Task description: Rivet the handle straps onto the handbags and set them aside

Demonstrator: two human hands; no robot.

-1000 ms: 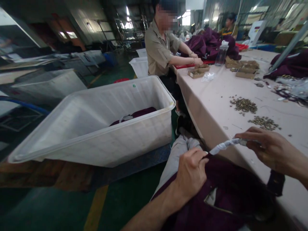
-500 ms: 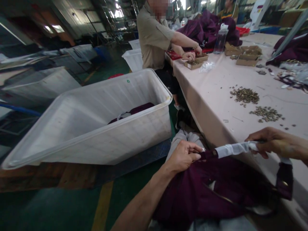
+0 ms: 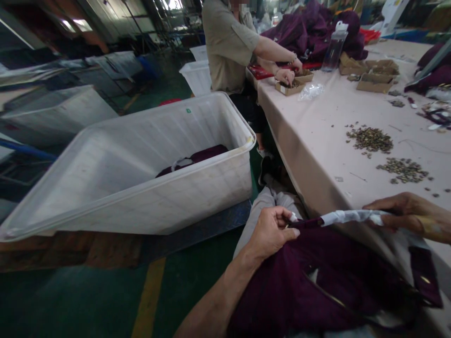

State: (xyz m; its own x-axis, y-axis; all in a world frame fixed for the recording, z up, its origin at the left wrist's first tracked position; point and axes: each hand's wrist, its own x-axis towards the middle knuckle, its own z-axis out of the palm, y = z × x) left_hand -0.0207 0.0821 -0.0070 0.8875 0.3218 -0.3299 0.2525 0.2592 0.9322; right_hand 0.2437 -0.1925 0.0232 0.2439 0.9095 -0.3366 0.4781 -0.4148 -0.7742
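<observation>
A dark purple bag rests on my lap, its cloth bunched below my hands. Its strap, wrapped in whitish film along the middle, stretches between both hands. With thumb and fingers closed, my left hand grips the strap's purple end; a small white bit shows at the fingertips. At the other end of the wrapped stretch, my right hand is closed around the strap. A purple tab with a small metal fitting hangs below the right hand. Part of the bag's lower side lies in shadow.
A big white bin with purple goods inside stands left. On the table at right lie small metal pieces in piles, cardboard boxes and a bottle. A co-worker reaches into a small box at the far end.
The strap's purple end has turned, so its metal fitting no longer faces me. The hanging tab has swung slightly right and down. The view has shifted a little.
</observation>
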